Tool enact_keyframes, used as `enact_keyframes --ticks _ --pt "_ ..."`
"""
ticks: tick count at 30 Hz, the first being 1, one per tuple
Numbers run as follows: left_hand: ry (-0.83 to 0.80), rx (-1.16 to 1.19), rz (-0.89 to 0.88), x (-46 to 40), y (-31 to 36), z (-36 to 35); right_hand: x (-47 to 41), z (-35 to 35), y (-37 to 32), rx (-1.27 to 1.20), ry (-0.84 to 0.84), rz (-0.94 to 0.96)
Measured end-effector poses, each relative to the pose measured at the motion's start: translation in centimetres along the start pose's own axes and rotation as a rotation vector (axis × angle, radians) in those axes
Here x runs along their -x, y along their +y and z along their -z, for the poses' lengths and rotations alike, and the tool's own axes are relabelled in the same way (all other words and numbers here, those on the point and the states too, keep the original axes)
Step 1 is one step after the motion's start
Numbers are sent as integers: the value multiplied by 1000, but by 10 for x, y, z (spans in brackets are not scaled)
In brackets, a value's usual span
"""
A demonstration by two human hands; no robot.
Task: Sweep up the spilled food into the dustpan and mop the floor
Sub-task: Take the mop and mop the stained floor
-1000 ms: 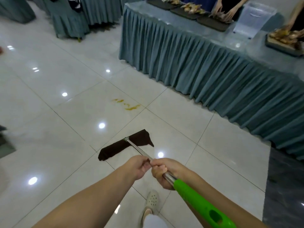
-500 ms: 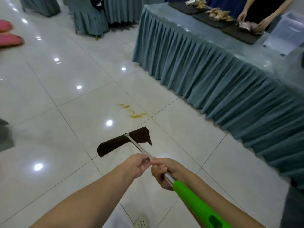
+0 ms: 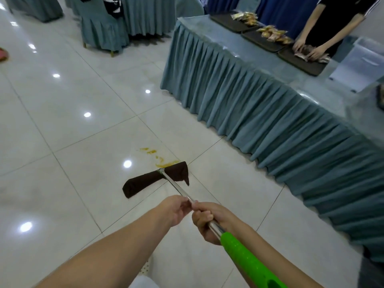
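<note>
Gripping the mop handle (image 3: 180,190), the left hand (image 3: 174,208) and right hand (image 3: 209,221) set the mop head (image 3: 155,178) touching the yellow spill (image 3: 164,162) mid-floor; a dry push may just smear it.

Glossy, smooth white floor tiles (image 3: 62,113) mirroring ceiling lights. Dark matt cloth mop pad (image 3: 153,179) on a shiny metal pole (image 3: 178,188) with green plastic grip (image 3: 247,260). Pleated teal fabric table skirt (image 3: 259,121).

The head camera is looking forward and down from standing height, close over the hands on the mop (image 3: 164,179), facing the floor (image 3: 62,100) and table (image 3: 259,65).
</note>
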State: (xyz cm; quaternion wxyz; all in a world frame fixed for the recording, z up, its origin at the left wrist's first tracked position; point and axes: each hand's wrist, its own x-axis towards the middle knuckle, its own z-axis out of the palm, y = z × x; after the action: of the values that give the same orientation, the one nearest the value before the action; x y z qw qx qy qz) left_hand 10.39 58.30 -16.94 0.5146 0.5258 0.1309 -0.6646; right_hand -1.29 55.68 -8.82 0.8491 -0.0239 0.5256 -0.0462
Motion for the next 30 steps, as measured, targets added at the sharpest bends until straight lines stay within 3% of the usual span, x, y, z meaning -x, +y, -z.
enact_keyframes --ticks 12,20,30 --pt "-133 -68 38 -52 105 -54 -18 -62 -97 -91 20 82" --pt "-153 -93 104 -73 90 -86 -14 -35 -124 -124 79 95" --pt "-157 -172 137 -102 38 -165 3 53 -191 -91 83 16"
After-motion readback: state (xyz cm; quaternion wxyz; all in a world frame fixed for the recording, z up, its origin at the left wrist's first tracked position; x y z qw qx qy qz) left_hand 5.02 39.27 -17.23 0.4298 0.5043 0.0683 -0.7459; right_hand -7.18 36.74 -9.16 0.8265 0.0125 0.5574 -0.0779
